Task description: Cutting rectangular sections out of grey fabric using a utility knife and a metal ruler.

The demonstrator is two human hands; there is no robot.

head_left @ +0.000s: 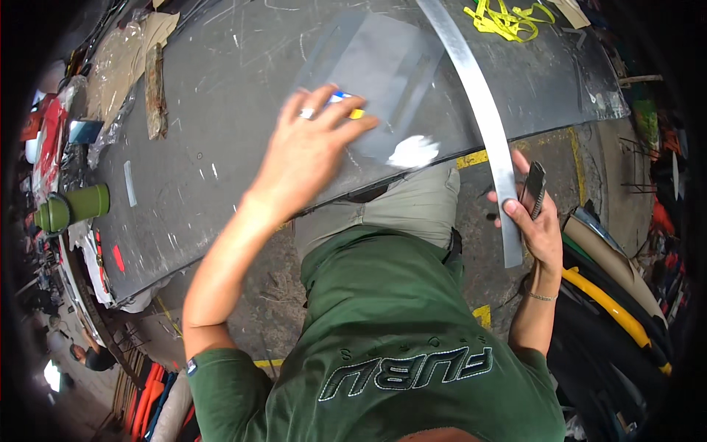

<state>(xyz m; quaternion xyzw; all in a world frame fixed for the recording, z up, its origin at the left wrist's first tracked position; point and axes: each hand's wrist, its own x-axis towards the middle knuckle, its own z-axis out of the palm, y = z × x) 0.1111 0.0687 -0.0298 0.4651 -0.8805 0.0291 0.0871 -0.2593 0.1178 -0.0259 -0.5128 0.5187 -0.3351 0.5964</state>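
Overhead view of a scratched, dark grey worktable, its surface matt and scored with pale lines. The left hand, ring on one finger, presses palm-down with fingers spread on a translucent grey sheet lying flat near the table's front edge; a small blue-and-yellow object is pinned under the fingertips (its kind cannot be told). A white smear sits on the sheet's near corner, just beside the table edge. The right hand is closed around the lower end of a long metal ruler, a thin, dull silver strip running up across the table's right part, and it also grips a dark cutter against the ruler. The ruler's lower end overhangs the table edge above the concrete floor with its yellow painted lines. A green cylindrical can lies on its side at the far left edge; yellow strapping lies at the far right; a rusty bar lies toward the left. The table's middle is bare.
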